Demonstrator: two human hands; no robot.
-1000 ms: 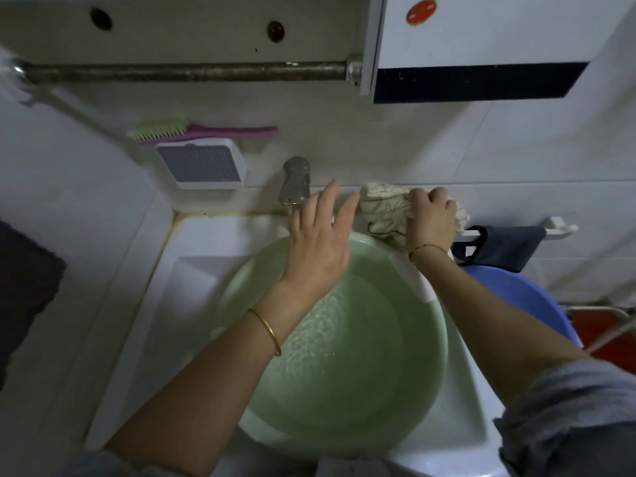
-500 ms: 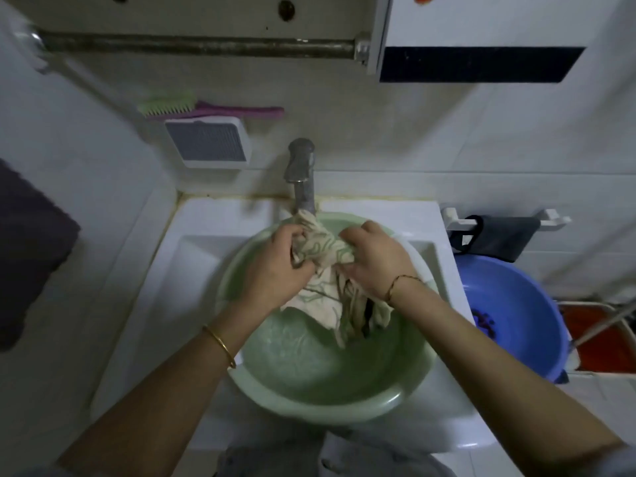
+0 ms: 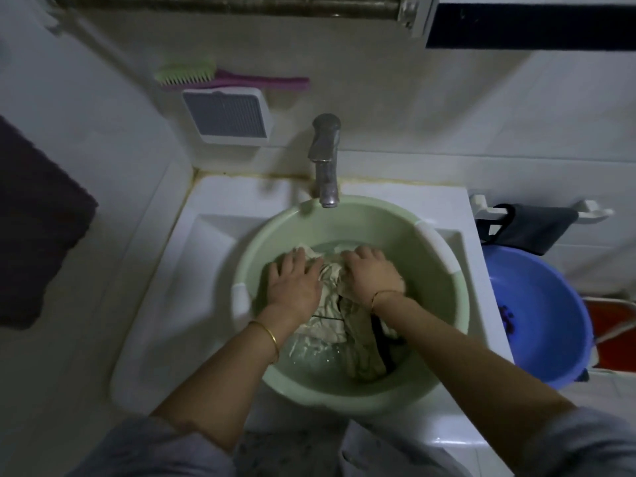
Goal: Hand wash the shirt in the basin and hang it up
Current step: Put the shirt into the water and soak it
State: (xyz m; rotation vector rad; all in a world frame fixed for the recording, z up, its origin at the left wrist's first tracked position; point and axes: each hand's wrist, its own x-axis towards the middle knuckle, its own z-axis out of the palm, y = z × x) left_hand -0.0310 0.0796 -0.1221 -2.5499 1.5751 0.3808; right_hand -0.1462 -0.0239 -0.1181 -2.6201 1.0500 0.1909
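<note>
A pale green basin [image 3: 457, 304] with water sits in the white sink [image 3: 213, 235], under the metal tap [image 3: 325, 160]. A cream shirt [image 3: 330, 318] with dark trim lies crumpled and wet in the basin. My left hand [image 3: 294, 280] lies on the shirt's left part with fingers spread flat, pressing it down. My right hand [image 3: 371, 273] presses on the shirt's right part, fingers bent over the cloth. Most of the shirt below the hands trails into the water toward the near rim.
A blue basin [image 3: 550, 325] stands right of the sink, with a red container [image 3: 616, 335] behind it. A dark cloth hangs on a white wall rail [image 3: 592, 211]. A green-and-pink brush [image 3: 227, 77] lies on a wall box. A metal bar [image 3: 223, 3] runs overhead.
A second ago my right hand held the shirt up by the wall. Both hands then brought it over the basin and have now pushed it down into the water.
</note>
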